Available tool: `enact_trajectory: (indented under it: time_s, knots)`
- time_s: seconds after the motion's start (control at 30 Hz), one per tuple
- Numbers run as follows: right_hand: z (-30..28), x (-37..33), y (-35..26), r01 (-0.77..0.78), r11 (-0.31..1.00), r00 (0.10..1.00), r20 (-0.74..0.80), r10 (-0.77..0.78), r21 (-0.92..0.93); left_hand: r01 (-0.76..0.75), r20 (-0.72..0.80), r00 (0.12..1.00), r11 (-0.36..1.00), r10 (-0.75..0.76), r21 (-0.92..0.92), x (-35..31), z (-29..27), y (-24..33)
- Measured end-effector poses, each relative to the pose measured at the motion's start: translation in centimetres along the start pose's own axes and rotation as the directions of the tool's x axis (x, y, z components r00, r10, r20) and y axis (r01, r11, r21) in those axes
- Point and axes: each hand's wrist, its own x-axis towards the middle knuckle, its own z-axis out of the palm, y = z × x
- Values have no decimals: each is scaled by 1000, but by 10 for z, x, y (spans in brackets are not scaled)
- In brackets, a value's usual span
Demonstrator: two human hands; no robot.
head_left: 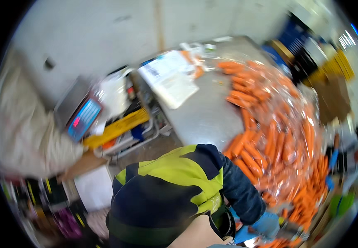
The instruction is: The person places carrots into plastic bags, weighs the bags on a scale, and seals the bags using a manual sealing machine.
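My left arm, in a navy and lime sleeve [174, 165] that ends dark blue, reaches to the lower right. At its end my left hand [266, 225] wears a blue glove, low over loose carrots [309, 204]. Its fingers are blurred, and a greyish object [290, 229] beside them is too smeared to name. Another blue patch [240, 233] lies just left of this hand; it may be part of my right glove, mostly hidden behind the sleeve. Clear bags of carrots [278, 136] are heaped beyond the hand on a metal table [203, 124].
Papers [170, 78] lie at the table's far left. A scale with a lit display [84, 118] stands left, by a yellow-edged rack [117, 128]. A pale sack [34, 128] leans at far left. Blue and yellow crates [332, 68] and a cardboard piece [332, 99] are at back right.
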Motion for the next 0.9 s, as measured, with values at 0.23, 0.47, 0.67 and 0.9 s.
enact_trajectory:
  time_s: [0.23,0.47,0.67,0.9]
  knots:
    - [30,33,-23,46,991,975,209,-72,127,399,-289,897,893,-334,208,-39,-50,-20]
    - [28,29,-53,-21,962,957,285,-60,273,590,-426,726,807,-540,-18,-90,-170,72]
    - [62,2,-119,-121,884,822,544,-165,451,438,-573,649,861,-501,-258,-159,-154,94]
    - [185,-36,-211,-376,843,382,893,-237,384,797,-560,134,425,-818,-430,-270,-234,144]
